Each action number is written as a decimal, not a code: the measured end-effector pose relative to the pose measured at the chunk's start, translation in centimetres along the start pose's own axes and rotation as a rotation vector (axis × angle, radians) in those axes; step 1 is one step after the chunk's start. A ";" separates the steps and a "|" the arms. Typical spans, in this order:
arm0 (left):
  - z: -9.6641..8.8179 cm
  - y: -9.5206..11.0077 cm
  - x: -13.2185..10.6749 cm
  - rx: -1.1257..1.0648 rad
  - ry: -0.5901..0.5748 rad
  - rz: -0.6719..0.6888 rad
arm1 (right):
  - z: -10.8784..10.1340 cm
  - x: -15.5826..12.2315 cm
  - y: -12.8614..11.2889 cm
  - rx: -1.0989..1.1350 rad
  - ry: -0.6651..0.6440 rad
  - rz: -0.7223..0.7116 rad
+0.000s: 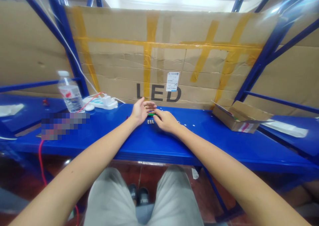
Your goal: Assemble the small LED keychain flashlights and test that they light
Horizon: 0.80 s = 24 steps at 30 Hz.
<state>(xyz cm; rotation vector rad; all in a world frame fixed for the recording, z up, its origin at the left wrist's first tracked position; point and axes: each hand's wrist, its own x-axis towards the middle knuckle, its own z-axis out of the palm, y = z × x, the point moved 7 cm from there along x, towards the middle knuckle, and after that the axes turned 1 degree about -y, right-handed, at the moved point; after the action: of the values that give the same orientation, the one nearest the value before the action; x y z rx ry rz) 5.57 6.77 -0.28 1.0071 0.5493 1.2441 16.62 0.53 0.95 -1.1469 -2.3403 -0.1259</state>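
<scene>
A small green piece lies between the two hands, just under the left fingertips and beside the right ones; it is partly covered and too small to identify more closely. Just nearer the wearer than those fingertips, a little cluster of shiny, round-looking pieces sits in short rows, close to the right thumb.

The left hand is turned with its palm toward the right hand, its thumb raised apart from the other fingers, which stretch across above the green piece. The right hand is back upward, its fingers bent in toward the same piece. Whether either hand's fingertips are clamped on it, I cannot tell.

Beneath the fingers spreads a blue metal tabletop. Beyond the fingertips stands a large cardboard panel crossed by yellow-brown tape, with black "LED" lettering and a white printed label above the right fingers.

Well to the left of the left fingers are a white power strip with a plug in it and, farther out, a clear plastic bottle with a white cap. A red cable hangs over the edge on that side. Well to the right of the right fingers sits an open cardboard box, its flaps spread.
</scene>
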 end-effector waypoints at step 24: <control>-0.2 0.0 0.2 -0.004 -0.013 0.009 | -0.5 0.0 0.0 0.074 0.036 -0.024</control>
<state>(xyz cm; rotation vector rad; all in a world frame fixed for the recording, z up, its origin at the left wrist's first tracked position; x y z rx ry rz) 5.44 6.99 -0.32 1.0142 0.5324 1.2459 16.83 0.38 1.40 -1.0727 -2.3078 -0.0669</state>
